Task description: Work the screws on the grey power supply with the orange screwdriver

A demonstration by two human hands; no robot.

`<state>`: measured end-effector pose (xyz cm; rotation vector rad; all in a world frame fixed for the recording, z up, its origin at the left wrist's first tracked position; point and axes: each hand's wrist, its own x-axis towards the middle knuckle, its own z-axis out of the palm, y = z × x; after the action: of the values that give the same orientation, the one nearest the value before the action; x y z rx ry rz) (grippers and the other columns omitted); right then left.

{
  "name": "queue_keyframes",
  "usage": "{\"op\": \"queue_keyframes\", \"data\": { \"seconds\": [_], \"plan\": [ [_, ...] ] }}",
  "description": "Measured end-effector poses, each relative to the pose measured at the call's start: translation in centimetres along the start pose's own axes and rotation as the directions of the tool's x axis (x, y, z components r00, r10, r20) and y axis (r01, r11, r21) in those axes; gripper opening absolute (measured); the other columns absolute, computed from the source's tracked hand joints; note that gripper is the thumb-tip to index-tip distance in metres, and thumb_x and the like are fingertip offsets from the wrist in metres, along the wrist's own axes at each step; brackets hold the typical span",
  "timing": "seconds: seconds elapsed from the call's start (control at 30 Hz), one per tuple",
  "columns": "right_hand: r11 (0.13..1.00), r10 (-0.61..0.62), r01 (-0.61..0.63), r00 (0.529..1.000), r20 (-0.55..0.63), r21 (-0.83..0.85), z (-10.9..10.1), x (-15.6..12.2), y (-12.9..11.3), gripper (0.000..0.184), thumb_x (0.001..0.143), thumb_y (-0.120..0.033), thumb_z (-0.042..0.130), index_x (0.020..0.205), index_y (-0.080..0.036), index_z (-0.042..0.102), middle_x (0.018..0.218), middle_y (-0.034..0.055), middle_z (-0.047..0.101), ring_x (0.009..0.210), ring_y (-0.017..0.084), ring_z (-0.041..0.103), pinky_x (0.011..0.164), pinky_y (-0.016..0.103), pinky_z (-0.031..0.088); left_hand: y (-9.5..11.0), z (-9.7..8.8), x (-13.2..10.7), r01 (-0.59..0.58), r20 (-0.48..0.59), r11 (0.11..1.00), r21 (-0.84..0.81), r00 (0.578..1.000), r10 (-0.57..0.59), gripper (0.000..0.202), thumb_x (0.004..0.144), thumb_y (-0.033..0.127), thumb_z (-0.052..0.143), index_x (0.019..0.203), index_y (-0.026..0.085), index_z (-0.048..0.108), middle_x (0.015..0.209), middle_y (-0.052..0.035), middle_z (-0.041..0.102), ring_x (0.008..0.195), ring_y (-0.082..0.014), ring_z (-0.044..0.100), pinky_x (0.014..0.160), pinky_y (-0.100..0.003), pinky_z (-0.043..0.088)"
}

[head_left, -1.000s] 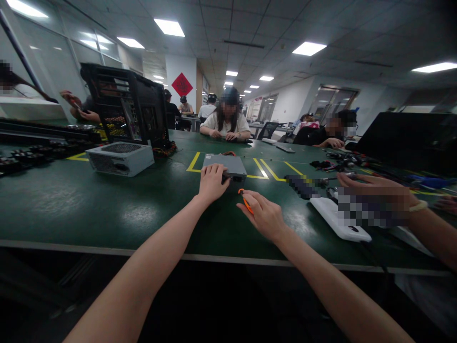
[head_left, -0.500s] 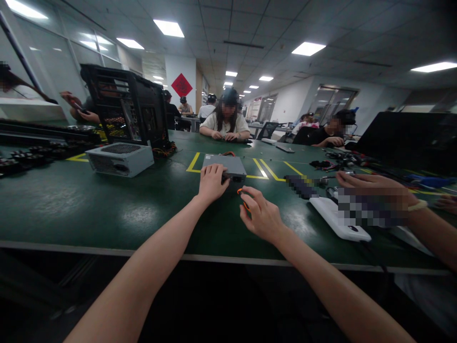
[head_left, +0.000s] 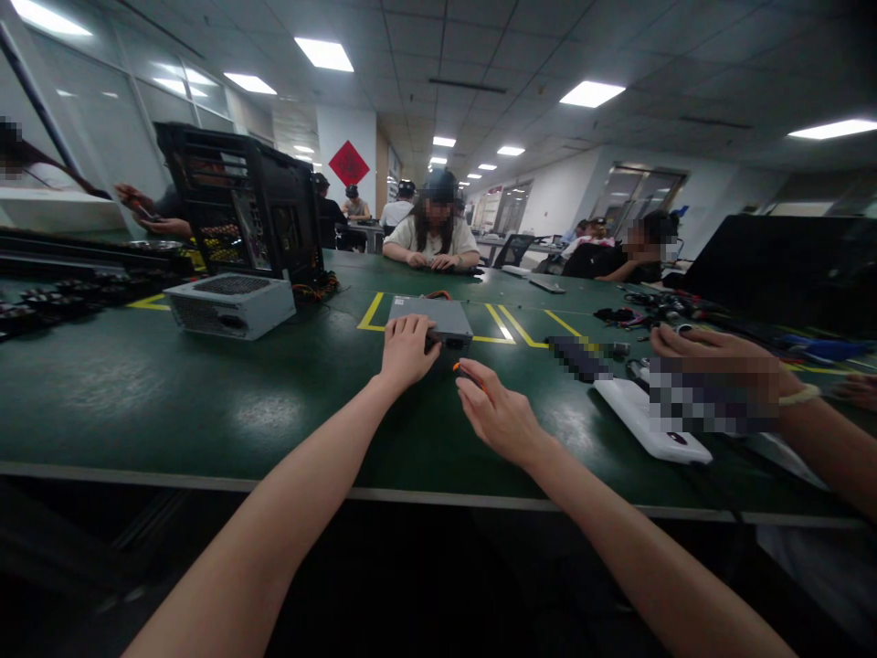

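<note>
A flat grey computer power supply [head_left: 442,316] lies on the green table in front of me, with coloured wires at its far edge. My left hand [head_left: 408,351] grips its near left corner, fingers over the top and thumb against the near side. Just to the right and closer to me, my right hand [head_left: 500,413] is closed around a small orange-and-black object [head_left: 458,366]. Mostly the orange end shows past the fingertips; the fingers cover the rest, so its kind is unclear. That hand is apart from the power supply.
At left stand another power supply [head_left: 233,305] and an open black computer case [head_left: 239,201]. To the right lie a white device [head_left: 650,422] and tangled cables [head_left: 658,306]. A co-worker's hand [head_left: 719,361] reaches in there. Across the table [head_left: 329,402] sits another person.
My right-hand fingers have closed further around the orange-and-black object, and less of it shows. My left hand and the power supply stay put. The co-worker's hand at right has shifted slightly.
</note>
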<state>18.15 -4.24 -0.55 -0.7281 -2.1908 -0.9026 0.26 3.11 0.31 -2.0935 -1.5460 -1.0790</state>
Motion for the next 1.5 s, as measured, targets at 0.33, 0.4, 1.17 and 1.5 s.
{"op": "queue_keyframes", "data": {
  "seconds": [0.33,0.4,1.17,1.5],
  "plan": [
    [0.998,0.045,-0.044,0.999,-0.006,0.045,-0.13,0.03,0.05,0.029,0.084,-0.014,0.04,0.113,-0.016,0.038,0.124,0.0166,0.046,0.103,0.018,0.055,0.065,0.023,0.051,0.07,-0.1,-0.01,-0.001,0.0,1.0,-0.011,1.0,0.001,0.03,0.076,0.032,0.051,0.104,0.023,0.048,0.11,-0.0062,0.052,0.105,-0.0239,0.043,0.094,-0.038,0.026],
    [0.998,0.06,-0.059,0.997,-0.039,0.027,-0.04,-0.01,0.08,0.028,0.085,-0.016,0.041,0.113,-0.017,0.037,0.12,0.0146,0.05,0.099,0.016,0.057,0.06,0.021,0.051,0.05,-0.06,-0.01,0.002,0.006,1.0,-0.016,1.0,-0.001,0.03,0.077,0.032,0.051,0.105,0.023,0.048,0.111,-0.0061,0.052,0.106,-0.0239,0.042,0.094,-0.039,0.026],
    [1.0,0.025,-0.025,0.999,-0.036,-0.014,0.09,-0.01,0.04,0.026,0.084,-0.015,0.041,0.111,-0.017,0.039,0.115,0.0118,0.055,0.097,0.015,0.058,0.061,0.02,0.049,-0.04,0.15,0.05,0.006,-0.001,1.0,-0.007,1.0,-0.006,0.029,0.077,0.032,0.051,0.105,0.023,0.049,0.11,-0.0057,0.052,0.106,-0.0233,0.043,0.094,-0.038,0.026],
    [0.999,0.044,-0.041,0.983,-0.177,0.02,-0.62,0.11,0.57,0.03,0.079,-0.015,0.053,0.107,-0.017,0.04,0.109,0.0106,0.059,0.089,0.014,0.06,0.065,0.022,0.049,0.06,-0.02,0.09,0.0,-0.005,1.0,0.003,1.0,0.0,0.029,0.077,0.032,0.052,0.105,0.023,0.049,0.11,-0.0058,0.052,0.106,-0.0237,0.043,0.094,-0.038,0.028]
  ]
}}
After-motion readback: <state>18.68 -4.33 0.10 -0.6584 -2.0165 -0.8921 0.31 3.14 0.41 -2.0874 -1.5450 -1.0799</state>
